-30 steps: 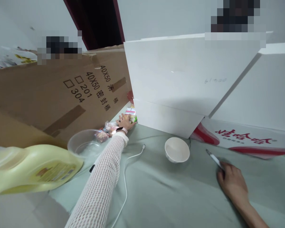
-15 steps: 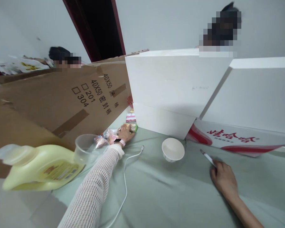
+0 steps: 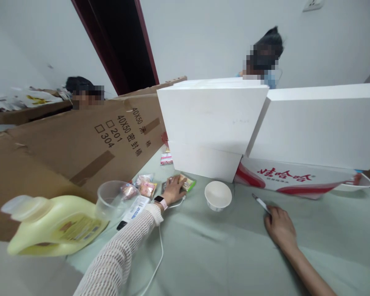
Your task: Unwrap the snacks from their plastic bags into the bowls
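Note:
Fingers spread, my left hand (image 3: pixel 173 190) lies over a green-edged snack packet (image 3: pixel 189 183) on the cloth. The packet's middle is covered by the hand. Several small colourful packets (image 3: pixel 147 189) lie left of the hand, beside a clear plastic cup (image 3: pixel 111 197). Close to the left wrist is a white box with blue print (image 3: pixel 137 206). A white bowl (image 3: pixel 218 195) stands between my two hands. My right hand (image 3: pixel 280 227) rests on the cloth, closed around a white pen (image 3: pixel 261 204) whose dark tip points away from me.
A large brown carton (image 3: pixel 80 144) walls off the left, white boxes (image 3: pixel 209 123) the far side. A yellow jug (image 3: pixel 58 226) lies front left. A white cable (image 3: pixel 160 255) runs across the green cloth (image 3: pixel 209 255). Two people sit beyond the boxes. A white dish (image 3: pixel 357 185) is far right.
My left hand has slid the packet rightward and nearer, out past the white box's corner. The white box with blue print now shows by the wrist. The view has shifted; my right hand still holds the pen.

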A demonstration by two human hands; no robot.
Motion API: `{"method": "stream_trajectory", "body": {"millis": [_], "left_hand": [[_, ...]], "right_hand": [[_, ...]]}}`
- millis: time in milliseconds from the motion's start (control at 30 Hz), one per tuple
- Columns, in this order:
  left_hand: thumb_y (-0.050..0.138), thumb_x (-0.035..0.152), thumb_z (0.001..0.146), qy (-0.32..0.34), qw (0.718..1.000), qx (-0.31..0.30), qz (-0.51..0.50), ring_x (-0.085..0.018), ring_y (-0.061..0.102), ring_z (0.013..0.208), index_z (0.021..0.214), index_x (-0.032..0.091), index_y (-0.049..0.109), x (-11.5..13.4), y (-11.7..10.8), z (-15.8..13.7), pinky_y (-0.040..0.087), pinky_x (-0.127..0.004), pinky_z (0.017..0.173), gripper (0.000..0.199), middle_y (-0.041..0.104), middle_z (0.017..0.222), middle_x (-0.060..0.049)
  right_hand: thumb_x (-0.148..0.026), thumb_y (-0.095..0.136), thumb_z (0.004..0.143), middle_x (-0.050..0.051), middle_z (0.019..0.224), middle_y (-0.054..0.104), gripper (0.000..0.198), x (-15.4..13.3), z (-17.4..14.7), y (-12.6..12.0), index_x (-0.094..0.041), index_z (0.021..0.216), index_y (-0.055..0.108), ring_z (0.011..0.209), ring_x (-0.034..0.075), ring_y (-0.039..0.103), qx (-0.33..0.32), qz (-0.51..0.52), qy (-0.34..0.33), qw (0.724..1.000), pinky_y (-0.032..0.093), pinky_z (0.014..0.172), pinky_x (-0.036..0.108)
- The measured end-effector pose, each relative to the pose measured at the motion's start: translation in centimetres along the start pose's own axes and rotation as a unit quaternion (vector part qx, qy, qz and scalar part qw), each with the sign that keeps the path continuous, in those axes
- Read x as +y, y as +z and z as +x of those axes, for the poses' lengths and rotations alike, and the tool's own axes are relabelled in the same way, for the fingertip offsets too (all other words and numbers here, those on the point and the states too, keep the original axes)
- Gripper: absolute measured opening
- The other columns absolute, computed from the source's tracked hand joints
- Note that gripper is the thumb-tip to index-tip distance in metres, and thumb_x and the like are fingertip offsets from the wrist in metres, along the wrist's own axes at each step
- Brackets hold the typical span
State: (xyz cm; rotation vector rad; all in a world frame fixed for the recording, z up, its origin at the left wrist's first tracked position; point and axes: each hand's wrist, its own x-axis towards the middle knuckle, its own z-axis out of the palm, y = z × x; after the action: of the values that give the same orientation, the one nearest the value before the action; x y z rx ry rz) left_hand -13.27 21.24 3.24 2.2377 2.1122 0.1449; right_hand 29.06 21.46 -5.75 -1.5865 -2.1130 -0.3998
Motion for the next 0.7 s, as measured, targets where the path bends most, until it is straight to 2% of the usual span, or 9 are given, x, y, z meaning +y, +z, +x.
{"method": "stream_trajectory", "body": {"millis": [100, 200, 300, 400, 467, 600, 700], "left_hand": [[0.065, 0.035, 0.073, 0.040, 0.998, 0.020, -0.035, -0.023, 0.041, 0.126, 0.130, 0.027, 0.047, 2.6, 0.2, 0.5, 0.029, -0.037, 0.106, 0.060, 0.049, 0.135, -0.005], [0.048, 0.027, 0.085, 0.010, 0.996, 0.064, -0.055, -0.017, 0.049, 0.117, 0.123, 0.024, 0.052, 2.9, -0.5, 1.9, 0.036, -0.030, 0.102, 0.038, 0.056, 0.125, -0.003], [0.031, 0.014, 0.088, -0.081, 0.989, 0.109, -0.050, -0.020, 0.051, 0.113, 0.115, 0.017, 0.057, 0.2, -1.8, 3.8, 0.037, -0.035, 0.100, 0.038, 0.059, 0.117, -0.009], [0.033, 0.015, 0.086, -0.171, 0.976, 0.128, -0.031, -0.025, 0.048, 0.116, 0.116, 0.012, 0.056, -3.5, -2.6, 6.0, 0.036, -0.039, 0.101, 0.038, 0.056, 0.119, -0.015], [0.040, 0.022, 0.085, -0.215, 0.968, 0.129, -0.019, -0.030, 0.040, 0.124, 0.124, 0.011, 0.050, -5.3, -2.5, 7.4, 0.033, -0.044, 0.102, 0.041, 0.048, 0.130, -0.018], [0.054, 0.039, 0.078, -0.275, 0.957, 0.092, -0.006, -0.041, 0.025, 0.132, 0.131, 0.013, 0.044, -6.6, -0.5, 8.8, 0.024, -0.061, 0.099, 0.060, 0.032, 0.144, -0.021], [0.053, 0.039, 0.078, -0.280, 0.958, 0.066, 0.011, -0.041, 0.022, 0.133, 0.133, 0.016, 0.041, -6.5, 1.0, 8.2, 0.019, -0.064, 0.099, 0.062, 0.030, 0.146, -0.021]], "right_hand": [[-0.019, 0.040, 0.081, 0.013, 0.084, 0.060, 0.024, 0.0, 0.0, -0.1, -0.011, 0.095, 0.058, 0.077, 0.025, 0.053, -0.003, -0.002, -0.012, 1.000, 0.047, 0.072, 0.037], [-0.019, 0.039, 0.081, 0.012, 0.085, 0.060, 0.024, 0.2, -0.1, -0.2, -0.012, 0.097, 0.057, 0.078, 0.025, 0.053, -0.005, 0.003, -0.011, 1.000, 0.047, 0.073, 0.037], [-0.021, 0.040, 0.080, 0.012, 0.085, 0.059, 0.025, 0.3, -0.2, -0.1, -0.014, 0.097, 0.056, 0.079, 0.025, 0.054, -0.009, 0.014, -0.007, 1.000, 0.047, 0.073, 0.038], [-0.022, 0.040, 0.079, 0.012, 0.084, 0.059, 0.025, 0.4, -0.2, 0.0, -0.015, 0.097, 0.056, 0.078, 0.026, 0.054, -0.016, 0.023, 0.000, 1.000, 0.047, 0.073, 0.040], [-0.023, 0.039, 0.078, 0.012, 0.085, 0.060, 0.027, 0.4, -0.2, 0.1, -0.015, 0.098, 0.056, 0.079, 0.027, 0.055, -0.022, 0.023, 0.004, 0.999, 0.046, 0.075, 0.042], [-0.024, 0.038, 0.078, 0.013, 0.086, 0.060, 0.028, 0.5, -0.1, -0.1, -0.014, 0.098, 0.056, 0.082, 0.028, 0.054, -0.029, 0.010, 0.002, 1.000, 0.047, 0.075, 0.041], [-0.024, 0.038, 0.078, 0.014, 0.087, 0.060, 0.029, 0.5, 0.0, -0.2, -0.012, 0.097, 0.057, 0.081, 0.027, 0.054, -0.030, 0.004, -0.003, 1.000, 0.047, 0.074, 0.040]]}}
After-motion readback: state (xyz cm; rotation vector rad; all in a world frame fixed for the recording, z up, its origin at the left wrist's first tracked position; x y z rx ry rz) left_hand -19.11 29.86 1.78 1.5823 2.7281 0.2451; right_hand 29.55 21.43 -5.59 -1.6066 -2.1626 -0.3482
